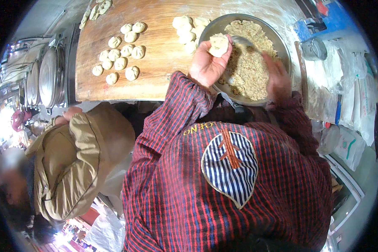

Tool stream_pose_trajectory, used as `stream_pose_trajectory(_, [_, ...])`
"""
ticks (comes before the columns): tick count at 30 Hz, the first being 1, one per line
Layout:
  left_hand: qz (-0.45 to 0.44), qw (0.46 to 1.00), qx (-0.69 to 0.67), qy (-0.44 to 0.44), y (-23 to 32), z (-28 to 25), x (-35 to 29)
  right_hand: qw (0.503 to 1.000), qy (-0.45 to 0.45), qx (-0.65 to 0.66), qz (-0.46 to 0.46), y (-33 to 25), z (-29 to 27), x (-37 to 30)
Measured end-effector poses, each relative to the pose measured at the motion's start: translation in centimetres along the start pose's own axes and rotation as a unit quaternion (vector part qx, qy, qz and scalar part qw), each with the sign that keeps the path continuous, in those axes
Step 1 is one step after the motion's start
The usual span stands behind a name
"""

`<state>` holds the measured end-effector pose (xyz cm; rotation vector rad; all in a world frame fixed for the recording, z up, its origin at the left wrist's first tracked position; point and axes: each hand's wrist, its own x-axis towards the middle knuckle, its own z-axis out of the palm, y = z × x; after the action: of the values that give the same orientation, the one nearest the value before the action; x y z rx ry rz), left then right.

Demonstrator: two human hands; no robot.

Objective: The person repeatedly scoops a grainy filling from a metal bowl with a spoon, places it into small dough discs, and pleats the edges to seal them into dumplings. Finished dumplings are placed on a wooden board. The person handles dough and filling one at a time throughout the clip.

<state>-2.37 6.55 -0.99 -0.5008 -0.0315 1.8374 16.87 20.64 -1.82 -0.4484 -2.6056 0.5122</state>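
My left hand (210, 65) cups a round, pale dough wrapper (218, 45) at the near-left rim of a wide metal bowl (286, 56). The wrapper rests between the thumb and fingers; whether filling lies in it I cannot make out. Light brown minced filling (252, 77) covers much of the bowl's inside. Over the filling, my right hand (278, 77) is smeared by motion and its fingers look curled. From it a metal spoon-like utensil (244, 43), also blurred, reaches toward the wrapper.
Several pleated buns (126, 50) sit on the floured wooden board (155, 84), left of a cluster of dough pieces (189, 31). More dough pieces (97, 9) lie far left. A clear cup (314, 49) and plastic bags (361, 101) are at right. Nearby at left is a person in a tan jacket (71, 168).
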Motion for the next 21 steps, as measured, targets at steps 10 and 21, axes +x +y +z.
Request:
stream_pose_trajectory(10, [0.022, 0.964, 0.265, -0.012, -2.8, 1.6, -1.5, 0.981, -0.014, 0.187, -0.058, -5.6, 0.5, 6.9])
stream_pose_trajectory(21, [0.103, 0.928, 0.358, 0.022, -2.0, 0.5, -3.1, 0.884, -0.076, 0.459, 0.044, -6.1, 2.8, 7.2])
